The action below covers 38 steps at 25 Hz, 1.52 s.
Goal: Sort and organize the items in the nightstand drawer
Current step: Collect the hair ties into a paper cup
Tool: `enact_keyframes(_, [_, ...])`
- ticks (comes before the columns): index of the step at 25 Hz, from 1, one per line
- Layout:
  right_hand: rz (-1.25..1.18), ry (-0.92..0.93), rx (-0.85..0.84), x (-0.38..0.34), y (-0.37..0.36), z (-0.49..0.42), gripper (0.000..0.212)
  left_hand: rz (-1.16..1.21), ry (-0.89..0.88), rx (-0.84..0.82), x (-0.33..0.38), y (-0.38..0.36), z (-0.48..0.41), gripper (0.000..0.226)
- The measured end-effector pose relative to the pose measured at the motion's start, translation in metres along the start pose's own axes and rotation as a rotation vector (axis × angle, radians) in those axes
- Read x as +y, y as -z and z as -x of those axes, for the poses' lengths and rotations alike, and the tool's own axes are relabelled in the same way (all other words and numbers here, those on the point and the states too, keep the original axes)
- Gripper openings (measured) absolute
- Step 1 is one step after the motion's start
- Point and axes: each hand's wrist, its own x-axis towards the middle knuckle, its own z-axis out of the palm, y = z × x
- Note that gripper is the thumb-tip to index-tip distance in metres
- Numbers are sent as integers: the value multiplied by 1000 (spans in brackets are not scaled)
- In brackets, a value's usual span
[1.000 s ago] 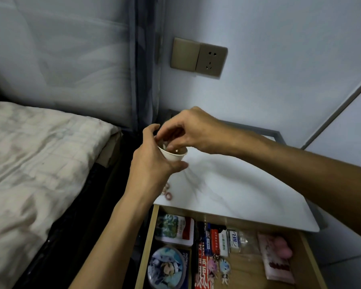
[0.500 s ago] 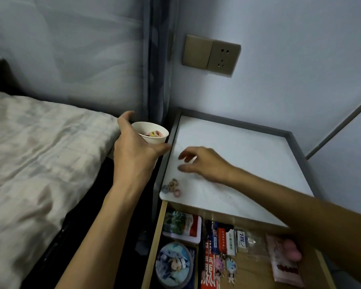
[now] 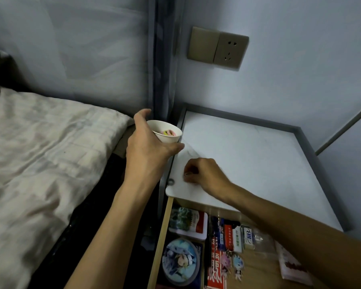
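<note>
1 cup (image 3: 168, 137), 1 ring (image 3: 171, 181), 2 charms (image 3: 226, 264) (drwr (image 3: 159, 243))

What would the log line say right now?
left grip: holds paper cup | right grip: curled on nightstand top, beside small ring | drawer: open

The small white paper cup (image 3: 169, 136) is matt and smooth. The white stone-look nightstand top (image 3: 248, 159) is smooth, faintly grey-veined, with a dull sheen. Its grey raised rim (image 3: 307, 151) looks matt. The pale wooden drawer side (image 3: 159, 236) is plain and smooth. The beige cloth bedsheet (image 3: 40, 153) is creased. The bronze-coloured wall socket plate (image 3: 230, 51) has a satin sheen. The round printed badge (image 3: 181, 261) is glossy.
</note>
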Motion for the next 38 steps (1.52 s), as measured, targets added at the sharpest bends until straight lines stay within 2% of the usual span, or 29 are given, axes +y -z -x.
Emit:
enact_keyframes(3, [43, -92, -9, 9, 13, -4, 4, -8, -1, -44, 1, -2, 1, 95])
enact_keyframes(6, [179, -107, 13, 11, 25, -10, 8, -22, -7, -74, 1, -4, 3, 96])
enact_keyframes(9, [171, -111, 73, 10, 42, -16, 9, -44, -9, -86, 2, -7, 4, 96])
enact_keyframes(15, [219, -105, -16, 22, 38, -13, 11, -41, -2, -108, 3, -11, 6, 95])
enact_keyframes(18, [217, -70, 6, 24, 35, -12, 9, -53, -6, -107, 2, -11, 5, 95])
enact_keyframes(22, [338, -51, -44, 22, 30, -13, 15, -66, 0, -113, 1, -13, 5, 95])
enact_keyframes(24, [235, -90, -1, 11, 41, -14, 16, -53, 3, -122, 3, -13, 7, 95])
enact_keyframes(26, [-143, -103, 164, -15, 65, -17, 11, -28, -11, -121, 4, -14, 7, 94])
enact_keyframes(28, [-411, 24, 201, -54, 94, -16, 6, -25, -18, -123, 4, -14, 7, 95])
enact_keyframes(31, [-254, 205, -28, -104, 120, -9, 11, -6, -14, -140, 9, -17, 7, 96])
enact_keyframes(33, [-136, 210, -132, -112, 128, -8, 21, 31, -20, -141, 11, -19, 7, 97])
enact_keyframes(35, [-136, 203, -88, -108, 137, -9, 24, 81, -8, -125, 12, -21, 8, 97])
enact_keyframes(38, [-228, 170, 102, -92, 142, -10, 13, 121, 3, -101, 14, -20, 7, 97])
